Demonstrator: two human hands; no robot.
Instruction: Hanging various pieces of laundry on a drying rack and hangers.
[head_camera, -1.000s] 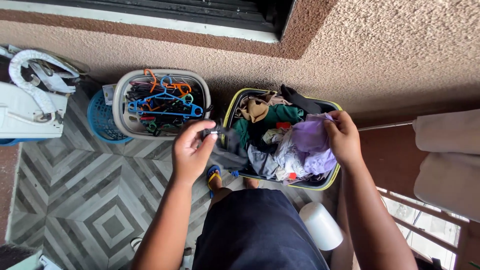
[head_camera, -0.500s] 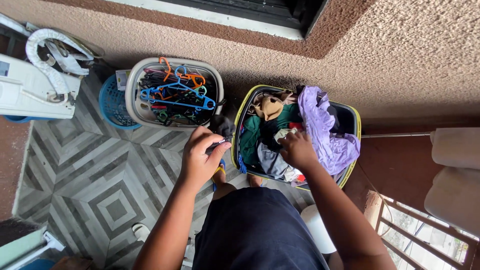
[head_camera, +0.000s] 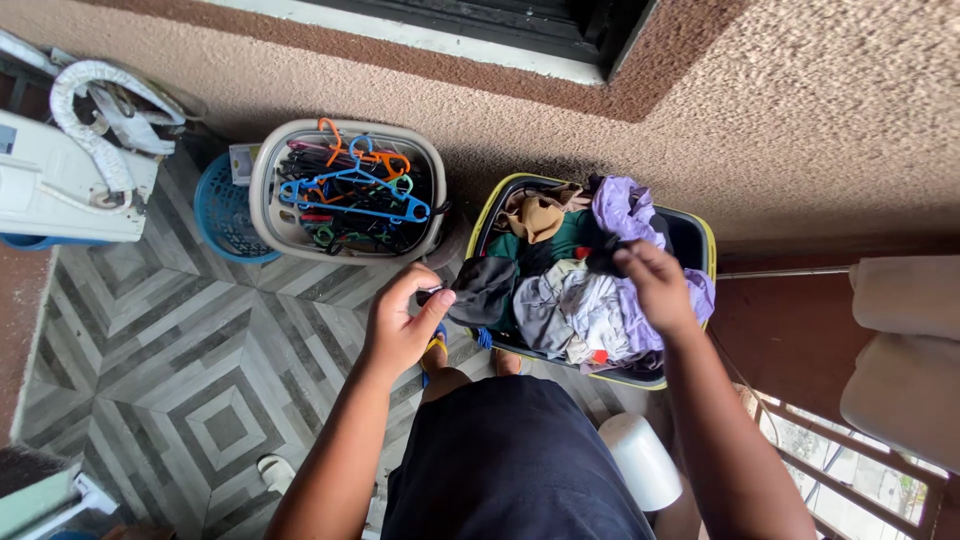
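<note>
My left hand (head_camera: 400, 325) pinches a dark grey garment (head_camera: 483, 288) over the laundry basket's (head_camera: 478, 222) left rim, right hand (head_camera: 655, 285) gripping dark cloth (head_camera: 604, 262) mid-basket — tangled clothes could drag onto the floor.

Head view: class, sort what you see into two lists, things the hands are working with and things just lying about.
In use:
left hand
dark garment
right hand
laundry basket

Lying about:
hanger basket
blue basket
white bucket
</note>
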